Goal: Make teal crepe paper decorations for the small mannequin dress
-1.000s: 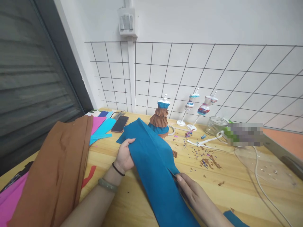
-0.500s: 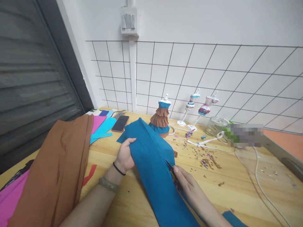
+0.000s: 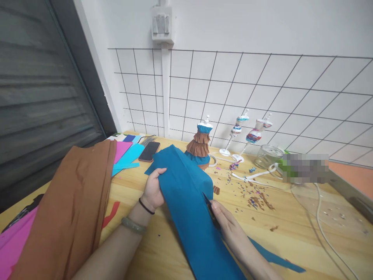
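Observation:
A long folded sheet of blue crepe paper [image 3: 186, 210] slants across the middle of the view. My left hand [image 3: 154, 188] grips its left edge, thumb on top and fingers hidden underneath. In my right hand [image 3: 227, 221] is a pair of scissors [image 3: 207, 200], the dark blades lying at the paper's right side; the handles are mostly covered by my fingers. A narrow blue strip [image 3: 276, 256] trails on the table right of my right wrist. Behind the paper stands a small dress form [image 3: 201, 142] clothed in ruffled brown and blue paper.
Brown crepe paper [image 3: 67, 202] and pink and light-blue sheets [image 3: 129, 157] lie left, near a phone [image 3: 149, 151]. Two white dress forms [image 3: 237, 130] [image 3: 256, 134], a clear jar [image 3: 268, 155], paper scraps [image 3: 259, 200] and a white cable [image 3: 317, 217] are right.
A blue strip has swung out to the right beside my right forearm. The scissors have shifted very slightly; my left hand keeps its hold. The view has moved a little.

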Tool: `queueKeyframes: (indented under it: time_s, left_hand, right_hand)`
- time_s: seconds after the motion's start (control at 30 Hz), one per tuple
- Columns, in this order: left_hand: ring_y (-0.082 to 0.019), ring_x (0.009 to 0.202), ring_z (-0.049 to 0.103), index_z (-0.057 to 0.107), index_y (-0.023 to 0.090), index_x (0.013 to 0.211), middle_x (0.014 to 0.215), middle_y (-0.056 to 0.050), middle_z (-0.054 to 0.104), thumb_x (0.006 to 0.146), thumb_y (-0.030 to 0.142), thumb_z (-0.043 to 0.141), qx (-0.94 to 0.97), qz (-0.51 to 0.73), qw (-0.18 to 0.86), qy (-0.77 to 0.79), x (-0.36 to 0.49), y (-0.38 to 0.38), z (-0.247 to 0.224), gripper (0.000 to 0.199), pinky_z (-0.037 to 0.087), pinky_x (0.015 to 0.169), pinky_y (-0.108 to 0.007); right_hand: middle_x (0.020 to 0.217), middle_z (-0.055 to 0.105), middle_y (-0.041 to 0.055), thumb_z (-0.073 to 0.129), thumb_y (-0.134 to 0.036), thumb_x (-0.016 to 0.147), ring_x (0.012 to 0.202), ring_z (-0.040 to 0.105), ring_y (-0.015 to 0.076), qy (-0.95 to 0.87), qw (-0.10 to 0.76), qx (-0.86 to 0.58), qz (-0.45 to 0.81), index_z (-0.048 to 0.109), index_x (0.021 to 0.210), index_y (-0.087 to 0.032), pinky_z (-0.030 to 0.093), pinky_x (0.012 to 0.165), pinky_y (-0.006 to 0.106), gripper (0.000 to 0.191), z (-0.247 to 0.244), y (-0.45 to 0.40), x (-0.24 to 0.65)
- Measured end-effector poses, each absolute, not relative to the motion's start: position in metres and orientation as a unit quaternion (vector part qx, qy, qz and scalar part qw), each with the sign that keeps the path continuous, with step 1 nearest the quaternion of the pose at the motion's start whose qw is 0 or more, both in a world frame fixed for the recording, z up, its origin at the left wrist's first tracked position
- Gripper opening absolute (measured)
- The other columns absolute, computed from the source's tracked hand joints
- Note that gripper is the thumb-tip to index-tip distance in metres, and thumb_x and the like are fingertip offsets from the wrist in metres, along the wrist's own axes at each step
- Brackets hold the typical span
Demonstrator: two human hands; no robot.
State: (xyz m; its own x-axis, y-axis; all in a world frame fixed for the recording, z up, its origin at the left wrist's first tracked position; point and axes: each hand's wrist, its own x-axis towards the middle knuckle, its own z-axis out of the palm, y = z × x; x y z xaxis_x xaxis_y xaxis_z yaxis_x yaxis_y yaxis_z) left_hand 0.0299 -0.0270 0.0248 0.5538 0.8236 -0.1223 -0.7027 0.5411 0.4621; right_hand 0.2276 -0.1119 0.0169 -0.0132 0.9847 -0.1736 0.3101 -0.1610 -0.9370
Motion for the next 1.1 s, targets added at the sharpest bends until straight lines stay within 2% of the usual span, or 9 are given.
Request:
queueKeyframes:
  time_s: [0.17, 0.4, 0.6, 0.83, 1.1]
  left_hand:
    - [-0.030, 0.095, 0.059, 0.058, 0.004, 0.105, 0.097, -0.016, 0.066, 0.078, 0.028, 0.043, 0.162, 0.472, 0.844, 0.196, 0.029, -0.025, 0.021, 0.039, 0.037, 0.092, -0.045]
    - [-0.031, 0.094, 0.059, 0.057, 0.005, 0.105, 0.096, -0.015, 0.066, 0.076, 0.027, 0.046, 0.150, 0.493, 0.815, 0.264, 0.029, -0.022, 0.018, 0.038, 0.040, 0.089, -0.045]
    - [-0.031, 0.090, 0.061, 0.059, 0.005, 0.102, 0.094, -0.016, 0.067, 0.075, 0.026, 0.046, 0.149, 0.501, 0.807, 0.276, 0.029, -0.022, 0.019, 0.036, 0.042, 0.086, -0.046]
    - [-0.029, 0.085, 0.063, 0.060, 0.005, 0.098, 0.089, -0.015, 0.068, 0.076, 0.025, 0.045, 0.144, 0.510, 0.800, 0.284, 0.029, -0.022, 0.021, 0.033, 0.043, 0.084, -0.044]
    - [-0.028, 0.083, 0.063, 0.060, 0.006, 0.097, 0.087, -0.014, 0.068, 0.076, 0.025, 0.044, 0.144, 0.510, 0.800, 0.283, 0.029, -0.022, 0.020, 0.033, 0.043, 0.084, -0.043]
  right_hand:
    - [0.113, 0.061, 0.0069, 0.040, -0.053, 0.080, 0.116, 0.045, 0.0257, -0.530, 0.379, -0.591, 0.476, 0.063, 0.102, -0.018, 0.031, 0.099, 0.038, 0.047, 0.015, -0.111, 0.229]
    - [0.124, 0.054, 0.0062, 0.042, -0.053, 0.080, 0.123, 0.036, 0.0245, -0.508, 0.388, -0.590, 0.493, 0.060, 0.109, -0.018, 0.021, 0.105, 0.039, 0.049, 0.011, -0.110, 0.227]
    - [0.126, 0.053, 0.0074, 0.046, -0.054, 0.077, 0.123, 0.037, 0.0242, -0.481, 0.416, -0.601, 0.484, 0.058, 0.112, -0.015, 0.021, 0.105, 0.039, 0.055, 0.009, -0.108, 0.222]
    - [0.112, 0.062, 0.0066, 0.043, -0.054, 0.079, 0.117, 0.044, 0.0251, -0.520, 0.409, -0.580, 0.474, 0.063, 0.100, -0.018, 0.027, 0.102, 0.037, 0.047, 0.010, -0.108, 0.220]
    - [0.111, 0.062, 0.0080, 0.041, -0.058, 0.078, 0.116, 0.045, 0.0263, -0.527, 0.415, -0.577, 0.466, 0.063, 0.098, -0.016, 0.028, 0.101, 0.037, 0.052, 0.008, -0.107, 0.217]
